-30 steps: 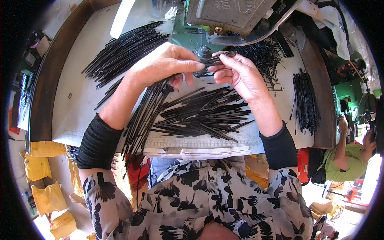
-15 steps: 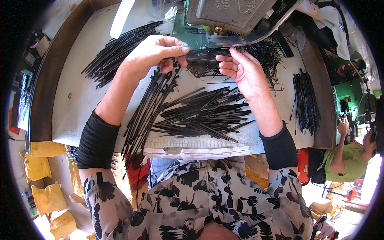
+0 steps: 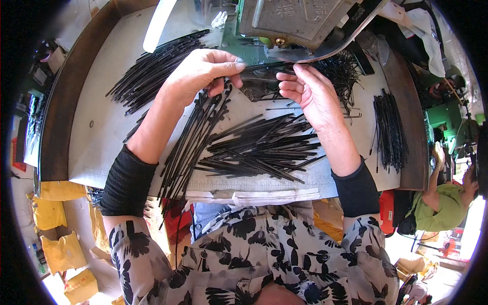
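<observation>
Between my two hands, just in front of a machine, a thin black strip (image 3: 270, 66) is stretched nearly level. My left hand (image 3: 203, 73) pinches its left end between thumb and index finger, with the other fingers curled under. At the strip's right end, my right hand (image 3: 316, 91) pinches with thumb and index finger while its other fingers bend loosely. Below my left hand lies a long bundle of black strips (image 3: 190, 134) that reaches past the table's near edge. A heap of black strips (image 3: 264, 147) lies crosswise between my forearms.
The machine's grey metal housing (image 3: 292, 23) overhangs the strip. Bundles of black strips lie at far left (image 3: 155, 68) and right (image 3: 389, 132). Thin black scraps (image 3: 341, 76) heap beyond my right hand. Raised brown edging (image 3: 56, 127) borders the table. A person in green (image 3: 439, 206) is at far right.
My hands keep their pinch on the strip and have hardly moved. The whole view has shifted slightly. The person at far right has moved a hand.
</observation>
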A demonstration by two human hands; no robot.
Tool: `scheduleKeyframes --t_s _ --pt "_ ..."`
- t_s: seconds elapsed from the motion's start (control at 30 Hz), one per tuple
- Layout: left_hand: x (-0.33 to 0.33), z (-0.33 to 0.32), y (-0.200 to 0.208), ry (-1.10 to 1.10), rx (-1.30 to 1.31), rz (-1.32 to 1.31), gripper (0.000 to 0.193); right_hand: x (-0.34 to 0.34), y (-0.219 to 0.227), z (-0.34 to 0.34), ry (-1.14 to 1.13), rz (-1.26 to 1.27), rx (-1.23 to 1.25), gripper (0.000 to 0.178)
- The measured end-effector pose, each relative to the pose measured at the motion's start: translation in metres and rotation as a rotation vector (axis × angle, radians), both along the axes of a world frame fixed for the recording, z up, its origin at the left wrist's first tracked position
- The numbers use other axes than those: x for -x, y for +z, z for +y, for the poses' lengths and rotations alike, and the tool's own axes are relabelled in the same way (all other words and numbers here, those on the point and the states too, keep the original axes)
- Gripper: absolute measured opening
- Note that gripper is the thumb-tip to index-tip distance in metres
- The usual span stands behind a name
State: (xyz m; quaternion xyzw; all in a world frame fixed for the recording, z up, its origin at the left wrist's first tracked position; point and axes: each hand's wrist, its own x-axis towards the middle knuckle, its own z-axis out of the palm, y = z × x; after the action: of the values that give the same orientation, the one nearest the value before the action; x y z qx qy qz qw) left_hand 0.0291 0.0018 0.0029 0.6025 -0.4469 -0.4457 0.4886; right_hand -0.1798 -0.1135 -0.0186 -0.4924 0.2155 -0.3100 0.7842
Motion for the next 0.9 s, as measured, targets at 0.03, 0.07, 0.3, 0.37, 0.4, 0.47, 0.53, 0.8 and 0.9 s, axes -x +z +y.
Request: scheduleKeyframes --t_s 0.03,0.07,0.3,0.37,0.4,0.47,0.53,0.8,0.9 --pt "-0.001 -0.001 -0.001 0.001 0.000 -0.001 0.020 0.000 0.000 0.000 0.001 -0.001 0.000 0.025" --pt "-0.003 -0.003 -0.004 0.001 0.007 0.004 0.020 -0.001 0.000 0.000 0.002 -0.008 0.009 0.024" --pt "0.001 -0.007 -0.005 0.035 0.101 -0.010 0.020 -0.002 -0.002 -0.003 -0.013 -0.073 0.026 0.017" --pt "0.001 -0.007 -0.006 0.042 0.099 -0.009 0.020 -0.004 -0.003 -0.004 -0.017 -0.073 0.025 0.016" --pt "0.001 -0.007 -0.006 0.050 0.098 -0.009 0.020 -0.004 -0.004 -0.004 -0.020 -0.074 0.026 0.015" --pt "0.001 -0.009 -0.008 0.044 0.088 0.010 0.021 -0.004 -0.005 -0.007 -0.027 -0.069 0.029 0.015" --pt "0.002 -0.010 -0.008 0.036 0.079 0.031 0.021 -0.002 -0.005 -0.009 -0.034 -0.063 0.033 0.015" --pt "0.003 -0.012 -0.005 0.056 0.092 -0.080 0.023 -0.002 -0.007 -0.010 -0.020 -0.081 0.068 0.021" --pt "0.002 -0.013 -0.007 0.059 0.075 -0.094 0.023 -0.001 -0.008 -0.011 -0.017 -0.061 0.063 0.021"
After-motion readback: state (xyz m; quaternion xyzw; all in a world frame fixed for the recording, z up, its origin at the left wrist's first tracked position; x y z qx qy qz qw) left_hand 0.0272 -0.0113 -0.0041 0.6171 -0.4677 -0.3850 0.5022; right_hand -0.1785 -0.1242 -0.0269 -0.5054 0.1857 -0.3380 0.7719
